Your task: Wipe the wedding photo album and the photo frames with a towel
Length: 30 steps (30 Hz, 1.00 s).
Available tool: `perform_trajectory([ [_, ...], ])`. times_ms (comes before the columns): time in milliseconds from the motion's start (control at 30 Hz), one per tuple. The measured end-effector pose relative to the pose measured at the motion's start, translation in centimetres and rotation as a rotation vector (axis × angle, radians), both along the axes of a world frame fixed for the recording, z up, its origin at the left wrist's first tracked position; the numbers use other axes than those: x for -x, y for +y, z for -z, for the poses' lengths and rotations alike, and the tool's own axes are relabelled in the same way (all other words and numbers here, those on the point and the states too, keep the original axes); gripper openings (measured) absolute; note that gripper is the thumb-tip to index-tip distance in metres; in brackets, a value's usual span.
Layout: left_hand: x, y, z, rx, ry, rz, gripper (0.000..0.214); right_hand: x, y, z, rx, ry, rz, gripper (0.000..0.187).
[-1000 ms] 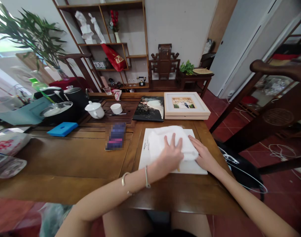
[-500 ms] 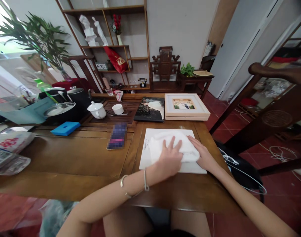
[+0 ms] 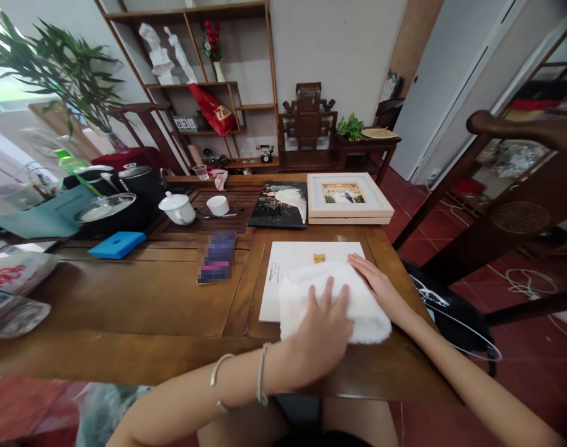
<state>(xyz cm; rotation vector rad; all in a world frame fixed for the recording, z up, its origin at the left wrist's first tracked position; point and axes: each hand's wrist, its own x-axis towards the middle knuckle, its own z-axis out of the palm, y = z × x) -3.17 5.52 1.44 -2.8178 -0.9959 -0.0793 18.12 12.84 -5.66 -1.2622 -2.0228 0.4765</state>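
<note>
Cloth [image 3: 294, 299] is now shifted over the near edge of the board [image 3: 290, 256] under the flat, spread left hand [image 3: 324, 329], leaving the gold fitting [image 3: 319, 258] uncovered, while the right edge, near the table's [image 3: 172, 304], is touched by the unclenched right hand [image 3: 380, 287].

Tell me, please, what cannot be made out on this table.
All in the head view:
White board: lower part mostly hidden by the cloth and left hand.
Its print: too small to read.
Dark flat thing: blurred into blocks.
Plastic bag: cut off by the left edge.
</note>
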Motion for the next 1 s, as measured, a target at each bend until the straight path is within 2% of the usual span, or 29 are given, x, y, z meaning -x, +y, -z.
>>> perform_trajectory([
  [133,1.2,7.1,-1.4,0.183,-0.077,-0.080,0.027,0.3,0.0,-0.2,-0.057,-0.020,-0.010,0.052],
  [233,0.3,11.3,-1.4,0.242,-0.161,-0.101,0.037,0.7,-0.1,-0.6,-0.078,-0.034,0.011,0.046],
  [333,-1.7,13.5,-0.8,0.266,-0.193,-0.084,0.042,0.8,0.0,-0.6,-0.085,-0.049,0.040,0.043],
  [433,-3.4,14.2,-0.4,0.250,-0.186,-0.061,0.041,0.6,0.0,-0.5,-0.082,-0.074,0.032,0.043],
  [567,-3.5,13.5,-0.6,0.196,-0.148,-0.121,0.035,0.5,0.0,-0.4,-0.082,-0.083,0.034,0.041],
  [700,-2.1,11.2,-0.6,0.155,-0.083,-0.157,0.029,0.6,-0.1,-0.6,-0.062,-0.072,0.032,0.043],
  [833,-0.8,6.3,-0.1,0.066,0.023,-0.115,0.030,0.3,-0.1,-0.4,-0.043,-0.044,-0.002,0.050],
  [933,0.7,1.6,0.1,0.029,0.008,0.005,0.030,0.1,0.0,-0.2,-0.008,-0.030,0.008,0.048],
  [1000,2.0,-0.9,0.0,0.072,-0.018,0.106,0.028,0.2,0.0,-0.1,0.004,-0.027,0.034,0.044],
])
